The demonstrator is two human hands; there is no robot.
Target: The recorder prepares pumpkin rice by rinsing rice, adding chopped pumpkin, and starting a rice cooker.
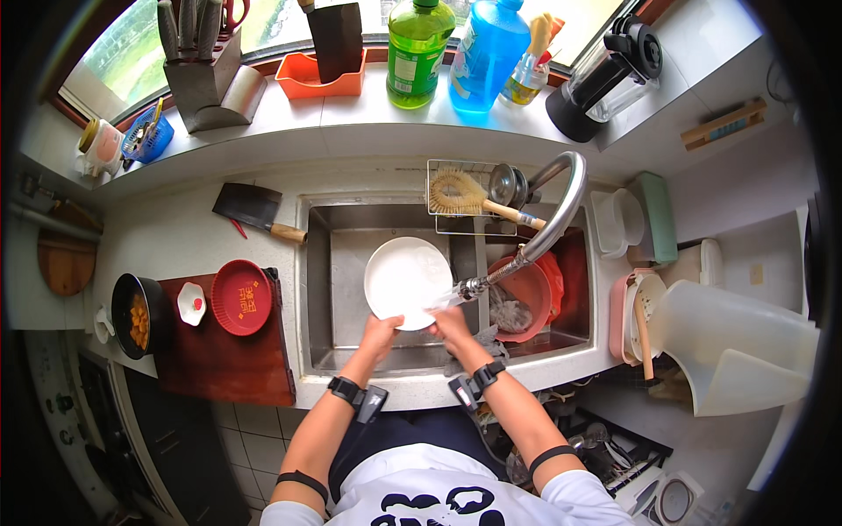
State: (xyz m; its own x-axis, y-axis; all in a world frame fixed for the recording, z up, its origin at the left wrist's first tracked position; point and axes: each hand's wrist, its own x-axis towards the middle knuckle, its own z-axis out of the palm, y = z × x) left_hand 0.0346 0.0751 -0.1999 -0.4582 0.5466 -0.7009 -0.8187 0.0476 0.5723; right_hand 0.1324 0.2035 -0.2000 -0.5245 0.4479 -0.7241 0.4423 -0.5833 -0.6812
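A white plate (402,279) is held over the left basin of a stainless steel sink (342,342). My left hand (381,335) grips its lower left rim, thumb on top. At the lower right rim is my right hand (452,327), slightly blurred, its fingers partly hidden by the plate and the water. Water runs onto the plate from the nozzle of a curved metal faucet (573,197). A wire rack (431,191) above the divider bears a bristle brush (457,192) with a wooden handle. Both wrists wear black straps with small devices.
The right basin holds a pink bowl (541,289) with a plastic bag. Left of the sink lie a cleaver (250,205) and a dark red board (217,368) bearing a red dish (241,297), beside a black pan (125,315). Bottles (420,59) and a blender (602,85) line the sill.
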